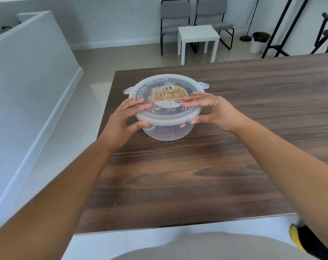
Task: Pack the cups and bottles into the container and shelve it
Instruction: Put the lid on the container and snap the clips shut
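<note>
A round translucent plastic container (167, 133) stands on the dark wooden table (206, 175) near its far left corner. Its clear lid (159, 81) is on top, with a tan paper label and side clip tabs. Dark and coloured items show dimly through lid and wall; I cannot tell what each is. My left hand (127, 117) grips the container's left near side, fingers on the lid and thumb under the rim. My right hand (212, 109) grips the right near side the same way.
A white partition wall (28, 81) runs along the left beyond the table edge. Behind the table stand a small white side table (197, 39), two grey chairs (175, 17), a white bin (259, 42) and black metal frames at the right.
</note>
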Motion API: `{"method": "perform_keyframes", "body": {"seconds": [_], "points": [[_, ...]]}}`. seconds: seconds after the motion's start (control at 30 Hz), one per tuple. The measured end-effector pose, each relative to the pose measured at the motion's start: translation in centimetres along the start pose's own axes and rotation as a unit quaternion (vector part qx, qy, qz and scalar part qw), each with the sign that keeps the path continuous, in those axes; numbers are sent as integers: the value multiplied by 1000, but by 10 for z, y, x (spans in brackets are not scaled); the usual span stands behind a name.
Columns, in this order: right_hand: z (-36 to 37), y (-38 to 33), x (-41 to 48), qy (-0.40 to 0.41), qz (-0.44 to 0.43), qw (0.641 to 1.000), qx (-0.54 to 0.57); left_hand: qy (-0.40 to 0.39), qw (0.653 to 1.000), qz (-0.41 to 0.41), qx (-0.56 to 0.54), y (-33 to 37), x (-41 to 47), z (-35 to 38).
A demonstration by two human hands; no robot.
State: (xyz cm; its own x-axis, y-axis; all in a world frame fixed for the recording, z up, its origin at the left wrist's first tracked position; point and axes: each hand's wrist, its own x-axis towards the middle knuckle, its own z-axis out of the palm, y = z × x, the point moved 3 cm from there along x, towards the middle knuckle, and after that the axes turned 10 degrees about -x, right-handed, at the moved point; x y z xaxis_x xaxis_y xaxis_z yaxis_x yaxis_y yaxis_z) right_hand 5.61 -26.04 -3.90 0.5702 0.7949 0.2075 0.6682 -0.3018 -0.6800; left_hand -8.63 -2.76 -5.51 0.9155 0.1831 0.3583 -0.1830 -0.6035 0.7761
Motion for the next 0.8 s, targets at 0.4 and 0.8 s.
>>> {"method": "perform_keyframes", "body": {"seconds": [0.4, 0.8], "points": [[-4, -9, -1, 34, 6, 998, -45, 39, 996, 12, 82, 27, -15, 9], [40, -62, 2, 55, -72, 983, -162, -43, 986, -92, 132, 5, 39, 3]]}}
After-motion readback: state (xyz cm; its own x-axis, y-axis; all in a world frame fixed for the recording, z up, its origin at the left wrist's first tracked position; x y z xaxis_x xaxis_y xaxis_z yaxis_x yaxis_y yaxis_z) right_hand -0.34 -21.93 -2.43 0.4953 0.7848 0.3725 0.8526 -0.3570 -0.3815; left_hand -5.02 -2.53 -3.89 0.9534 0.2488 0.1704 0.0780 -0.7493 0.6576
